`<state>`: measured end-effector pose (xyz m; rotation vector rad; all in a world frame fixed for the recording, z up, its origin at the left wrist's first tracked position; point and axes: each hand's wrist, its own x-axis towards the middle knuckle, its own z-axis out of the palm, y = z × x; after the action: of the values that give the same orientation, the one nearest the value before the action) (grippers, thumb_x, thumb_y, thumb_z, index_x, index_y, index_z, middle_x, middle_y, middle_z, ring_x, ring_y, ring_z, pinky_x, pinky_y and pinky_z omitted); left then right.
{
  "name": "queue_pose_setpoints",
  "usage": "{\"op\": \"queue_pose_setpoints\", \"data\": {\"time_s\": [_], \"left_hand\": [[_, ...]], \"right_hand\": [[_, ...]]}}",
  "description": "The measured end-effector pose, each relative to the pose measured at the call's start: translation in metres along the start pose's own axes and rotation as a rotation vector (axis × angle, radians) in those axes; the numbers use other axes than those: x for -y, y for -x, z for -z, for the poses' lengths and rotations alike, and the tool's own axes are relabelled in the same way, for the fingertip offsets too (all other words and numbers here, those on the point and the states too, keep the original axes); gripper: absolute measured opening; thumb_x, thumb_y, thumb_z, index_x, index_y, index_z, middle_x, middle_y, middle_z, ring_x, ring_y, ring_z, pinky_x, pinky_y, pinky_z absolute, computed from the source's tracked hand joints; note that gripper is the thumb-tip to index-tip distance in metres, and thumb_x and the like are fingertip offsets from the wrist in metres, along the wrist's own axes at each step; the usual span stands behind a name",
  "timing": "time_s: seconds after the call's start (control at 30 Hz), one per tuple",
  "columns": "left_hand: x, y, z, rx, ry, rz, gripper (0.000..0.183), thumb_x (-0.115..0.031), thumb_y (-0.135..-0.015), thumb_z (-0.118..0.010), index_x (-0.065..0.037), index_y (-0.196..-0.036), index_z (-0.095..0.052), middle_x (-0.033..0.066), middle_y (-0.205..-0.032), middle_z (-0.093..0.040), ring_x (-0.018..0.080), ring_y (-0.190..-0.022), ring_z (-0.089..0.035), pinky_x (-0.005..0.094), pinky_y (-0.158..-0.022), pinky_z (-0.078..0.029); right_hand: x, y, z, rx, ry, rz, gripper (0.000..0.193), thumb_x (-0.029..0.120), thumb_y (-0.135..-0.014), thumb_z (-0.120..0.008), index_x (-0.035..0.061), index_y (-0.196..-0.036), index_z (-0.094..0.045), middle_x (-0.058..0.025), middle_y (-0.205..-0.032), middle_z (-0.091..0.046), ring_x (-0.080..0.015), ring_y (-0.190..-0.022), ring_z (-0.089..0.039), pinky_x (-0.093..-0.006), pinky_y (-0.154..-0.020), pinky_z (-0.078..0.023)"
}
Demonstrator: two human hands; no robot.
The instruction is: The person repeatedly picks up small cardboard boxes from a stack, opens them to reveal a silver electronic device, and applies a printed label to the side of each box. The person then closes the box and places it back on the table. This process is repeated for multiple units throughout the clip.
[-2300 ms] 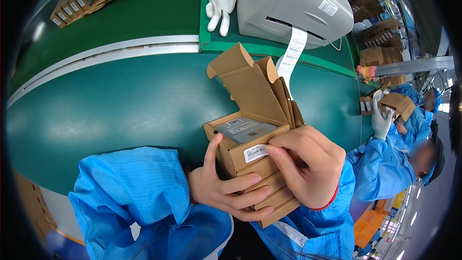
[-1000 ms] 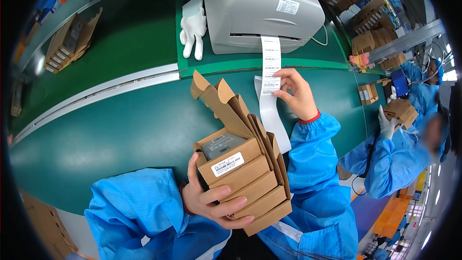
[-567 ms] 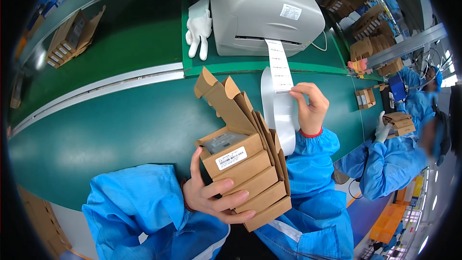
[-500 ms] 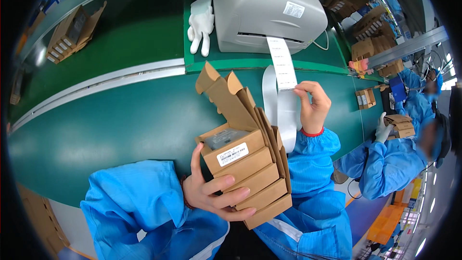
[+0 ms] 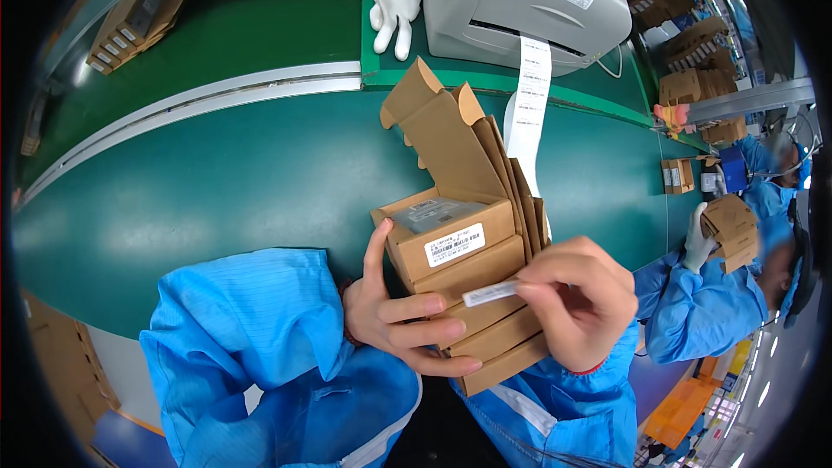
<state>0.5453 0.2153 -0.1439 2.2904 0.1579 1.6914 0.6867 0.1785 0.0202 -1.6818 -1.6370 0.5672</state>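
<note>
A stack of brown cardboard boxes [image 5: 442, 273] with raised lids rests in my left hand [image 5: 399, 321], whose fingers wrap around its left and front sides. The top box holds a grey packet [image 5: 436, 213], and a white printed label [image 5: 454, 244] sits on its front face. Between the thumb and forefinger of my right hand [image 5: 585, 299] is a small white label sticker [image 5: 490, 293], held in front of a lower box. From the slot of the grey label printer [image 5: 537, 0], a strip of labels [image 5: 532, 87] trails down behind the stack.
A white glove [image 5: 398, 4] lies beside the printer. On the dark green surface at the far left stands another group of cardboard boxes [image 5: 130, 26]. To the right, a person in blue [image 5: 719, 312] holds boxes, with more cartons on the shelving behind.
My right hand has come away from the printer's strip and moved down to the stack with one label. The person at the right has tilted their boxes.
</note>
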Motion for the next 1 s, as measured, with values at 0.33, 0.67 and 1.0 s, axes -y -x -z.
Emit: {"op": "queue_pose_setpoints", "data": {"time_s": [0.33,0.67,1.0], "left_hand": [[0.003,0.0,-0.003,0.024,-0.027,-0.005,0.037,-0.034,-0.08,-0.053,-0.041,-0.114,-0.039,-0.0012,-0.121,-0.034,0.0154,-0.119,-0.027,0.0735,-0.083,-0.023],[0.006,0.0,-0.006,0.024,-0.037,-0.01,0.035,-0.032,-0.081,-0.053,-0.041,-0.112,-0.041,-0.0015,-0.118,-0.036,0.0151,-0.117,-0.029,0.0729,-0.083,-0.024],[0.009,0.003,-0.011,0.021,-0.048,-0.036,0.035,-0.031,-0.078,-0.055,-0.04,-0.11,-0.043,-0.0003,-0.114,-0.037,0.0173,-0.115,-0.031,0.0733,-0.082,-0.025]], "right_hand": [[-0.005,-0.006,-0.007,0.016,0.079,0.044,0.012,-0.001,-0.064,-0.068,0.002,-0.073,-0.06,-0.0071,-0.06,-0.055,-0.0166,-0.046,-0.053,-0.0246,-0.043,-0.039],[-0.011,-0.009,-0.009,0.0,0.195,0.141,0.013,-0.001,-0.062,-0.067,0.003,-0.072,-0.059,-0.0072,-0.06,-0.054,-0.0197,-0.048,-0.054,-0.0264,-0.043,-0.041],[-0.006,-0.019,0.003,0.029,0.499,0.133,0.02,0.01,-0.059,-0.07,0.0059,-0.07,-0.054,-0.0056,-0.065,-0.052,-0.0211,-0.05,-0.053,-0.0277,-0.043,-0.04]]}}
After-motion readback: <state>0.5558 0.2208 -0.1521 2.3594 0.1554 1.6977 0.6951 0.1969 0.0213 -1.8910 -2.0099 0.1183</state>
